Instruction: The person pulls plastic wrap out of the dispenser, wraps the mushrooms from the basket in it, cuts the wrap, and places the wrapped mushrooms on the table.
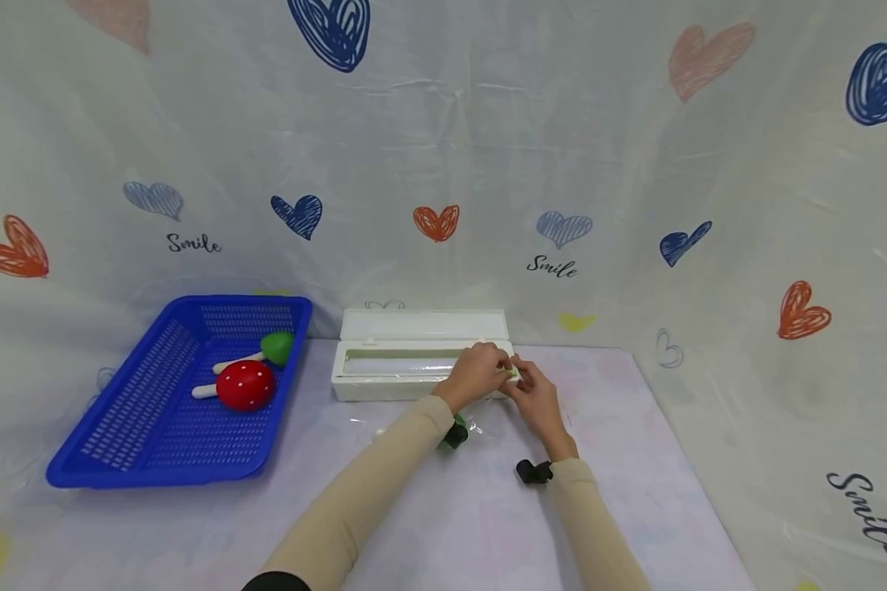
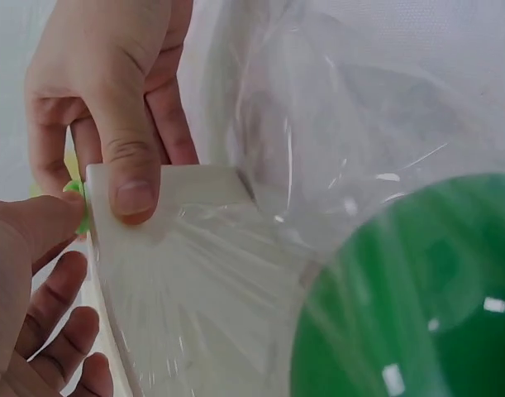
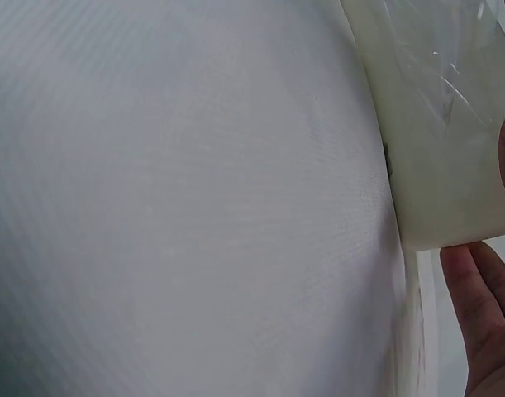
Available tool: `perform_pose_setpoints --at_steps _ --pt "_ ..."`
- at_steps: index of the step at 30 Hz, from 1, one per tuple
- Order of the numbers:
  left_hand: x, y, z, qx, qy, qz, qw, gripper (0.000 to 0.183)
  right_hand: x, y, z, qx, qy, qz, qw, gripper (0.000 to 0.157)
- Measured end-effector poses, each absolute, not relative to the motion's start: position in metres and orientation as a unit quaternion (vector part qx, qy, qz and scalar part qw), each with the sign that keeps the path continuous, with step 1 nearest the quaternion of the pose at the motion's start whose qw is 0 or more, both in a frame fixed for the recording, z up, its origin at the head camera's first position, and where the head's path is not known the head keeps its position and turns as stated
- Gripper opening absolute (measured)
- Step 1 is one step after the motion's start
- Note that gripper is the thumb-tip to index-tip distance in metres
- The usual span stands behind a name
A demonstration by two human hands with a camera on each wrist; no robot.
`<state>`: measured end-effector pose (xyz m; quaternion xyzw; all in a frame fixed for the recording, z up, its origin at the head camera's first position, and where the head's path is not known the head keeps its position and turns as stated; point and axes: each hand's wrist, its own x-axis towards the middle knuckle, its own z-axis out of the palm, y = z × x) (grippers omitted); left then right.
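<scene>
A white cling film dispenser (image 1: 384,387) lies on the table with its lid (image 1: 423,324) raised. Clear film (image 2: 227,273) hangs over its front and spreads onto the table. With thumb and finger, my left hand (image 1: 478,373) pinches a small green slider (image 2: 77,198) at the box's right end. My right hand (image 1: 538,402) grips that same end, its thumb pressed on the front face in the left wrist view. A glossy green round object (image 2: 409,306) sits beside the box under the film; most of it hides behind my left wrist in the head view.
To the left stands a blue plastic basket (image 1: 266,468). In it lie a red, white-dotted maraca-like toy (image 1: 245,386) and a green one (image 1: 277,349), both with white handles. A curtain (image 1: 443,148) printed with hearts hangs behind the table (image 1: 473,525).
</scene>
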<state>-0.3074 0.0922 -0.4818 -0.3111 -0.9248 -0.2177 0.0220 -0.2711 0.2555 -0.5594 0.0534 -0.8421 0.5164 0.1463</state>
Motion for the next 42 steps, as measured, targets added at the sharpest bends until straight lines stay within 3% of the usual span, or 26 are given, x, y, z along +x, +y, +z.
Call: perform_pose_setpoints --at_steps 29,42 --pt "-0.318 0.063 -0.476 -0.31 -0.937 -0.161 -0.01 0.019 -0.272 0.258 -0.552 0.048 -0.831 0.545 0.106 0.055" --pt "-0.314 0.043 -0.482 -0.299 -0.921 -0.25 -0.029 0.021 -0.272 0.256 -0.557 0.054 -0.816 0.565 0.111 0.058"
